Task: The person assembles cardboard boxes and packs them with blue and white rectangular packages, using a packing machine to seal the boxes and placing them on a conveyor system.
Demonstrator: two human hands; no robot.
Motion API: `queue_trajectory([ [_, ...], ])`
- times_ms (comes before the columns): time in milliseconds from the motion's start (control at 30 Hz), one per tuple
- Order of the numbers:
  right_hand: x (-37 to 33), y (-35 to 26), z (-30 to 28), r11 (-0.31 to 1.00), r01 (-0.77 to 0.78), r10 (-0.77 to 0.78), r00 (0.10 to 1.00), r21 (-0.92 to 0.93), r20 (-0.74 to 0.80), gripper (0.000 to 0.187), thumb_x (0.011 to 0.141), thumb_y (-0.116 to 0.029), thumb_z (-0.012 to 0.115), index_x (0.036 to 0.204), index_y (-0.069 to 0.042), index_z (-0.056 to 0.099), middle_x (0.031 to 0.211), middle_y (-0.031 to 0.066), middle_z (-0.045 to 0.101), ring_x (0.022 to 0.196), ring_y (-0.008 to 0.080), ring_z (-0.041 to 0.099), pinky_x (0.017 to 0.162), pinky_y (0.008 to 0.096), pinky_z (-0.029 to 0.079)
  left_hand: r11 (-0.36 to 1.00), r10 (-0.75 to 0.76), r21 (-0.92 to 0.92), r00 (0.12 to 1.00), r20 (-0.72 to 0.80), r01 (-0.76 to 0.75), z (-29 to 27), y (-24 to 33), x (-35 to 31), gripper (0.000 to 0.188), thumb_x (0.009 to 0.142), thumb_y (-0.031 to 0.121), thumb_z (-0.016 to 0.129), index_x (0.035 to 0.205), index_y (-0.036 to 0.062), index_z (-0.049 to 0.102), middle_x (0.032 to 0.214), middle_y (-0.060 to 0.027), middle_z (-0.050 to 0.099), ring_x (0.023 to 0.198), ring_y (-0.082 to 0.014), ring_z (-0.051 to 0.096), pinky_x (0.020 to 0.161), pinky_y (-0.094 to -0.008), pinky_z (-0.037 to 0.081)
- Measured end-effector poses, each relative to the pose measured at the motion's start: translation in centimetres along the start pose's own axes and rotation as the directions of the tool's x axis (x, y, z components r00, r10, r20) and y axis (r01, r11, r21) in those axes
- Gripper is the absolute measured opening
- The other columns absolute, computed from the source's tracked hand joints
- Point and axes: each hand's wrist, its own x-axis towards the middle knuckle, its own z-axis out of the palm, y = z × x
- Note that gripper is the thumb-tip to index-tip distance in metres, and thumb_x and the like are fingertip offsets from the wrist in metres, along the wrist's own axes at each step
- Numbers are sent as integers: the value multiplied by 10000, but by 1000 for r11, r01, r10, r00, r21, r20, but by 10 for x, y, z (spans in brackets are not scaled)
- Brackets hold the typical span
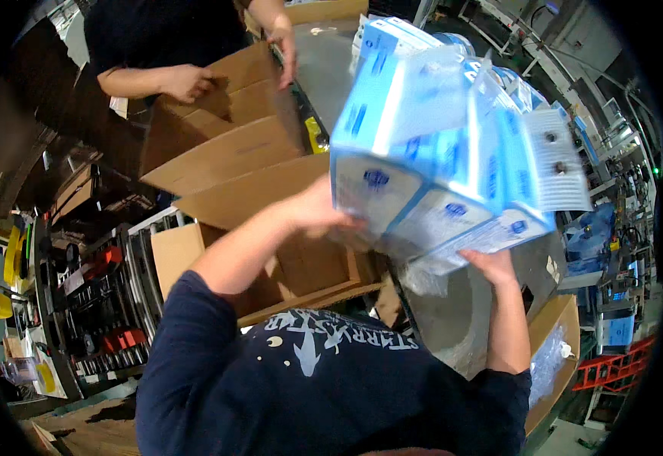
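Note:
Between my two hands is a bundle of blue-and-white plastic packages [438, 178], tilted and slightly blurred. My left hand [325, 205] grips its left side, with the fingers partly hidden beneath. Against its lower right edge presses my right hand [490, 262], thumb on the near face. Clear film hangs loosely under the bundle. Below my left forearm stands an open cardboard box [309, 262] with its flaps spread; the part of its inside that shows is bare cardboard.
Across from me, a co-worker's hands [188, 82] are at another open cardboard box [221, 137]. More blue-and-white packages [396, 36] lie on the grey table [461, 319] behind the bundle. A carton with clear film [548, 365] stands at right, a roller conveyor [140, 266] at left.

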Motion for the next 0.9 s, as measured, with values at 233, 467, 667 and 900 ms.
queue_trajectory([
  [233,-53,-27,94,897,381,-157,751,-226,641,523,770,-206,714,1226,-51,510,1145,119,587,1029,236,563,883,350,449,935,-231,302,965,127,184,-163,176,-72,713,673,396,780,1199,-9,521,1075,-127,621,904,-241,627,790,-341,525],
  [467,-22,-48,109,989,142,-70,688,-39,722,595,796,-160,669,1330,-67,423,1176,137,577,1078,230,554,908,336,435,531,-812,703,521,263,473,-120,-57,-133,988,743,606,581,1420,-2,198,1453,-196,259,1341,-284,262,1097,-337,194],
  [667,25,-26,72,989,17,74,797,-145,599,502,816,-55,614,1296,-70,469,1136,75,595,1014,155,553,874,300,445,488,-814,634,575,81,600,-82,-239,-147,786,784,593,543,1382,123,344,1397,-150,369,1286,-321,343,1042,-429,280],
  [900,137,29,-99,959,-211,137,930,-190,-342,444,832,-209,636,1232,-57,514,1068,40,597,889,126,565,724,270,459,244,-820,804,558,-127,542,46,-209,-211,921,682,588,646,1404,142,288,1491,-226,-19,1358,-468,-39,985,-677,168],
])
